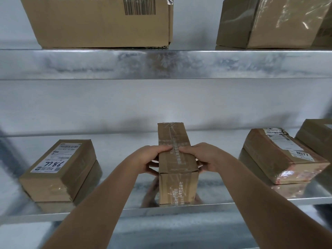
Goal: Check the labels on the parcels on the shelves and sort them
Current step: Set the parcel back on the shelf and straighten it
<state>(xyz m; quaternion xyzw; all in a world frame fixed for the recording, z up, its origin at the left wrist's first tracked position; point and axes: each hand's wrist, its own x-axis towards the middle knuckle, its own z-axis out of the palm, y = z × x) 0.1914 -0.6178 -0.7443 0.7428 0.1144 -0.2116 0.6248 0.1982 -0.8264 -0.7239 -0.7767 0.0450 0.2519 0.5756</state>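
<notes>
Taped narrow parcel (177, 166) on shelf (233, 200)

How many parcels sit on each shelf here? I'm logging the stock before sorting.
Upper shelf: 2 (large barcoded box, taped box), perhaps another cut off at the right edge.
Lower shelf: 4 (labelled box 7786, long box in both hands, box 8077, partly seen box).
Total: 6

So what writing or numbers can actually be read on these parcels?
"7786": handwritten, seen upside down, on the white label of the brown cardboard parcel at left.
"8077": printed on the label of the taped brown parcel at right.
Barcode, no readable digits: large cardboard box on the upper shelf.
White print on the tape of the narrow cardboard box held in both hands: too blurred to read.
</notes>
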